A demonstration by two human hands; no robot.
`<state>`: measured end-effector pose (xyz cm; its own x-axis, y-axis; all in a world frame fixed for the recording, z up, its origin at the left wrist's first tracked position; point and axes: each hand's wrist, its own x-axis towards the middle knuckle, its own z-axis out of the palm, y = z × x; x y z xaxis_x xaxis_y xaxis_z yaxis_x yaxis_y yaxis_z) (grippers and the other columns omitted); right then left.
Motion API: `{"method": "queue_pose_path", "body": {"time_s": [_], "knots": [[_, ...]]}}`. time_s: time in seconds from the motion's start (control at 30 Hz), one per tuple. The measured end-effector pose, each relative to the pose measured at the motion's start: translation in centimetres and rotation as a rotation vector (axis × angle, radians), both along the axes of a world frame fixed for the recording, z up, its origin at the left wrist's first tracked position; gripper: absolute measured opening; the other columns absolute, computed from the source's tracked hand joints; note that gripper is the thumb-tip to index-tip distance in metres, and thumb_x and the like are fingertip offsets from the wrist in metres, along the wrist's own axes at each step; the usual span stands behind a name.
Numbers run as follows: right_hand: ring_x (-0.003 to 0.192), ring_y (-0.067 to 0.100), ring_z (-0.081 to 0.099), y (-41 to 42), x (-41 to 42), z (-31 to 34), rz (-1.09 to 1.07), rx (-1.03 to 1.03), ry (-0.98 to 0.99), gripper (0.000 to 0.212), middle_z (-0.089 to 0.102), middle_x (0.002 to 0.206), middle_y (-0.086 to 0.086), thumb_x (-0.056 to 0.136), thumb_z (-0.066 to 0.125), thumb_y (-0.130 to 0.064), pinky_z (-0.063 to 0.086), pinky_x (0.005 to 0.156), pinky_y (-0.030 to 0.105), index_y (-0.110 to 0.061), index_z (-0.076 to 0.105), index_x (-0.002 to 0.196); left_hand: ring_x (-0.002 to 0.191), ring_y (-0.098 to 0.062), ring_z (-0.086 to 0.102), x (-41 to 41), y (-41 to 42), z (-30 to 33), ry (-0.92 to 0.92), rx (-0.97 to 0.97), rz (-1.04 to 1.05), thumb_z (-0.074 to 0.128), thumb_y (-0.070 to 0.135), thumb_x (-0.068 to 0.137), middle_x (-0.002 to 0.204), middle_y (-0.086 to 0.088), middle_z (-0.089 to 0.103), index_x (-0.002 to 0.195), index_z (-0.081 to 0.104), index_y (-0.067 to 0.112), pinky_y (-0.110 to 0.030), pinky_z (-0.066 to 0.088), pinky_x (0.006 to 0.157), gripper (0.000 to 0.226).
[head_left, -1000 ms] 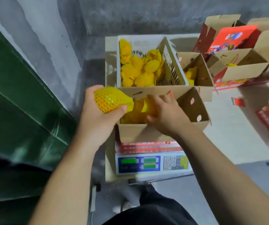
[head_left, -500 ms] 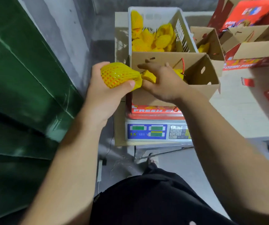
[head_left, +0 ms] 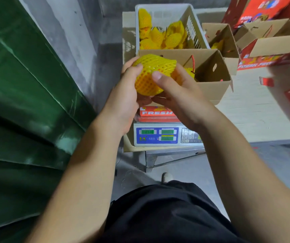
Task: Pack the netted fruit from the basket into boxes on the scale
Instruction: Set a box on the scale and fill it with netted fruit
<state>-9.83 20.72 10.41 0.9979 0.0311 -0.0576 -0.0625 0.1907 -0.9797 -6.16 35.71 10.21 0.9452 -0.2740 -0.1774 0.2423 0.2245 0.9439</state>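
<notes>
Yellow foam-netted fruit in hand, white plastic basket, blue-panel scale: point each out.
Yellow foam-netted fruit (head_left: 151, 74), head view, netting front.
White plastic basket (head_left: 192, 29), head view, slotted right wall.
Blue-panel scale (head_left: 156, 136), head view, display panel.

We see a dark green, creased sheet-like surface (head_left: 27, 106) filling the left of the frame. Beside it, at upper centre, rises a rough grey concrete wall (head_left: 74, 32). A grey concrete floor (head_left: 189, 171) spreads across the lower centre, beneath a pale tabletop (head_left: 256, 111) on a grey metal frame (head_left: 172, 156) at right.
</notes>
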Motion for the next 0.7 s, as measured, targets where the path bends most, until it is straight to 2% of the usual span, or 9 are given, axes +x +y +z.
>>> {"method": "queue_pose_path", "body": {"time_s": [0.07, 0.13, 0.23, 0.33, 0.4, 0.47, 0.57, 0.63, 0.7], "knots": [[0.118, 0.033, 0.069, -0.5, -0.1, -0.1, 0.015, -0.006, -0.027, 0.051, 0.064, 0.135, 0.017, 0.098, 0.070, -0.018, 0.057, 0.098, 0.059, -0.011, 0.048, 0.143, 0.108, -0.017, 0.076, 0.1, 0.1, -0.2, -0.025, 0.029, 0.035, 0.055, 0.048, 0.097, 0.121, 0.006, 0.076, 0.136, 0.058, 0.044, -0.040, 0.060, 0.089, 0.039], [0.112, 0.030, 0.071, -0.8, 0.0, 0.2, 0.032, 0.030, -0.038, 0.053, 0.066, 0.131, 0.015, 0.096, 0.071, -0.016, 0.062, 0.087, 0.049, -0.011, 0.048, 0.143, 0.110, -0.020, 0.075, -0.1, 0.1, -0.1, -0.055, 0.055, 0.058, 0.066, 0.057, 0.093, 0.127, 0.006, 0.073, 0.136, 0.057, 0.043, -0.044, 0.061, 0.090, 0.047], [0.106, 0.029, 0.074, -1.0, 0.2, 0.8, 0.080, 0.153, -0.015, 0.045, 0.072, 0.122, 0.010, 0.097, 0.068, -0.017, 0.062, 0.077, 0.046, -0.013, 0.050, 0.139, 0.099, -0.015, 0.075, -0.2, 0.2, 0.2, -0.096, 0.072, 0.136, 0.072, 0.068, 0.083, 0.121, 0.000, 0.076, 0.132, 0.064, 0.029, -0.033, 0.059, 0.070, 0.063], [0.099, 0.022, 0.076, -0.8, 0.2, 0.9, 0.111, 0.202, -0.023, 0.029, 0.077, 0.106, -0.002, 0.098, 0.064, -0.015, 0.062, 0.073, 0.038, -0.020, 0.057, 0.126, 0.086, -0.010, 0.072, -0.3, 0.1, 0.4, -0.154, 0.115, 0.193, 0.074, 0.067, 0.082, 0.106, 0.001, 0.079, 0.114, 0.072, 0.028, -0.023, 0.050, 0.059, 0.050], [0.096, 0.022, 0.075, -0.5, 0.1, 0.8, 0.120, 0.199, -0.021, 0.028, 0.076, 0.106, 0.000, 0.097, 0.065, -0.015, 0.055, 0.080, 0.048, -0.019, 0.059, 0.124, 0.078, -0.007, 0.069, -0.5, -0.1, 0.1, -0.198, 0.142, 0.246, 0.074, 0.060, 0.085, 0.092, 0.006, 0.078, 0.101, 0.074, 0.029, -0.021, 0.048, 0.056, 0.035], [0.096, 0.026, 0.072, -0.3, -0.1, 0.6, 0.126, 0.182, -0.015, 0.040, 0.071, 0.115, 0.009, 0.097, 0.065, -0.016, 0.043, 0.085, 0.059, -0.012, 0.054, 0.135, 0.074, -0.004, 0.068, -0.9, -0.2, -0.1, -0.225, 0.156, 0.293, 0.072, 0.055, 0.091, 0.085, 0.008, 0.076, 0.097, 0.073, 0.027, -0.019, 0.048, 0.054, 0.028], [0.100, 0.037, 0.069, 0.3, 0.0, 0.5, 0.092, 0.166, 0.016, 0.059, 0.059, 0.135, 0.026, 0.099, 0.063, -0.022, 0.042, 0.084, 0.065, -0.008, 0.038, 0.150, 0.084, -0.006, 0.073, -1.1, 0.0, 0.3, -0.185, 0.153, 0.299, 0.068, 0.064, 0.089, 0.097, 0.006, 0.079, 0.107, 0.074, 0.028, -0.022, 0.052, 0.060, 0.041], [0.103, 0.055, 0.063, 0.5, 0.3, 0.4, 0.109, 0.147, 0.018, 0.058, 0.052, 0.139, 0.035, 0.101, 0.060, -0.024, 0.043, 0.080, 0.084, -0.007, 0.036, 0.150, 0.097, -0.012, 0.076, -1.0, 0.5, 0.6, -0.129, 0.138, 0.202, 0.071, 0.068, 0.083, 0.109, 0.003, 0.080, 0.119, 0.071, 0.028, -0.027, 0.058, 0.071, 0.054], [0.111, 0.069, 0.052, 0.4, 0.6, 0.3, 0.153, 0.122, 0.030, 0.052, 0.051, 0.138, 0.036, 0.105, 0.057, -0.025, 0.036, 0.074, 0.092, -0.007, 0.037, 0.149, 0.106, -0.016, 0.077, -1.1, 0.8, 0.6, -0.075, 0.141, 0.092, 0.077, 0.070, 0.078, 0.118, 0.004, 0.078, 0.130, 0.066, 0.029, -0.036, 0.061, 0.084, 0.067]]}}
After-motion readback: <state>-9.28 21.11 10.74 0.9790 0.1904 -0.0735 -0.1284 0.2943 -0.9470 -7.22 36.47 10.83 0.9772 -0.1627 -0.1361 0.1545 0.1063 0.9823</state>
